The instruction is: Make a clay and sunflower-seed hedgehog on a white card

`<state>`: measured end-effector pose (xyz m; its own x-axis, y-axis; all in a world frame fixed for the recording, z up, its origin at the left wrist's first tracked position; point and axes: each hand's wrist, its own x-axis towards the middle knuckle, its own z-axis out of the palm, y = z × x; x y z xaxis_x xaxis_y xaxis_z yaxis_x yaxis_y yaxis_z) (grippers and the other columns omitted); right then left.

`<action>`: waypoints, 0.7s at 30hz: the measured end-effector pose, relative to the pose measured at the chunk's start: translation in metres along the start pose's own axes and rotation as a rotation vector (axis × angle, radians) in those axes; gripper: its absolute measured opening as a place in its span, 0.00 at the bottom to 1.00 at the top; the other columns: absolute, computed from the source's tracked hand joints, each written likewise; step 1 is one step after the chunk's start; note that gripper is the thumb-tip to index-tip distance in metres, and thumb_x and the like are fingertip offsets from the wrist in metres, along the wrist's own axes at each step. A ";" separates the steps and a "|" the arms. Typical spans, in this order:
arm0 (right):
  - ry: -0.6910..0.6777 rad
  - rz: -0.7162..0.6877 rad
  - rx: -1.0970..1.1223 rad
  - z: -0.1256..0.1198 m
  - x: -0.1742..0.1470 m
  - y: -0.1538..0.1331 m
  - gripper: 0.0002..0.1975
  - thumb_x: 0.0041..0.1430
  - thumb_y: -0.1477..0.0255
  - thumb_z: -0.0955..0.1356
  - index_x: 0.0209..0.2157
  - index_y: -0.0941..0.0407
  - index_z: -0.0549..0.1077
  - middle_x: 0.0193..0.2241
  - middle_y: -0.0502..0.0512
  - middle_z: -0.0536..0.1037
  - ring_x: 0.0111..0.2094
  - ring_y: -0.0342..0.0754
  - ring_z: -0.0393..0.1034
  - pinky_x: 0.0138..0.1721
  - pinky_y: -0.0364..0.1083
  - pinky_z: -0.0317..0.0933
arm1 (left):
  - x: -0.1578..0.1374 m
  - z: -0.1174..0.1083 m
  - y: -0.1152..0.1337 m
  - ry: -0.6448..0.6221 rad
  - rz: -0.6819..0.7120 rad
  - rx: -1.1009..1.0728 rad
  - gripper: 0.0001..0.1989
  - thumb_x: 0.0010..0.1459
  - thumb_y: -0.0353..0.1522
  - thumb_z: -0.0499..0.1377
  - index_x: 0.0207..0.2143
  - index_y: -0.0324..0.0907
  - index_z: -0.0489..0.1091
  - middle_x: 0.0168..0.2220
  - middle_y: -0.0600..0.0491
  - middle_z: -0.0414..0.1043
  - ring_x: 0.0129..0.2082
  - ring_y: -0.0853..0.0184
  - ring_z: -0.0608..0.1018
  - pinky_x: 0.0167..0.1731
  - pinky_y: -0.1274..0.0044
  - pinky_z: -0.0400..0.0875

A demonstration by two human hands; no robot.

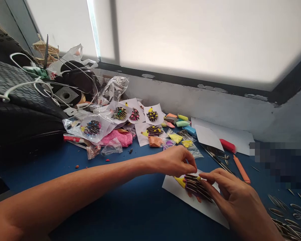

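Note:
A clay hedgehog with a yellow face, a purple edge and rows of sunflower-seed spines lies on a white paper sheet. Over its spines, the thumb and forefinger of my right hand close on a small yellow clay ball. My left hand hovers just above the paper's far edge, its thumb and fingertips brought together in a pinch. Whatever lies between those left fingertips, if anything, is too small to make out.
Several finished hedgehogs on paper lie behind, near clay blocks, a pink cloth and plastic bags. Loose sunflower seeds spread at the right, beyond an orange stick. A black woven bag stands left.

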<state>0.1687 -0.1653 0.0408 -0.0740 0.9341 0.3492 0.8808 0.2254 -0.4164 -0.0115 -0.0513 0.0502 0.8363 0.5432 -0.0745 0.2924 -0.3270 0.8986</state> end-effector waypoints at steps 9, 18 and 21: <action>0.003 -0.045 -0.056 0.003 -0.003 0.002 0.14 0.65 0.58 0.64 0.33 0.50 0.77 0.29 0.50 0.76 0.18 0.42 0.61 0.19 0.44 0.56 | 0.001 0.001 -0.003 -0.020 0.029 0.020 0.10 0.56 0.32 0.58 0.36 0.36 0.77 0.23 0.56 0.71 0.20 0.75 0.71 0.20 0.84 0.65; 0.021 -0.105 -0.096 0.006 -0.001 -0.002 0.13 0.66 0.61 0.63 0.35 0.49 0.77 0.30 0.49 0.77 0.21 0.42 0.66 0.22 0.43 0.59 | -0.001 0.005 0.003 0.013 0.055 0.092 0.10 0.54 0.30 0.60 0.37 0.36 0.78 0.21 0.57 0.68 0.20 0.76 0.68 0.21 0.84 0.60; 0.044 -0.148 -0.092 0.005 0.001 -0.001 0.12 0.66 0.63 0.63 0.35 0.49 0.77 0.29 0.48 0.76 0.22 0.41 0.69 0.22 0.42 0.60 | -0.002 0.006 0.006 0.032 0.047 0.129 0.10 0.54 0.28 0.60 0.37 0.36 0.79 0.22 0.57 0.68 0.22 0.76 0.68 0.22 0.84 0.60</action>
<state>0.1651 -0.1634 0.0372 -0.1870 0.8793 0.4380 0.9010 0.3312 -0.2801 -0.0092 -0.0588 0.0530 0.8357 0.5488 -0.0177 0.3123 -0.4485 0.8374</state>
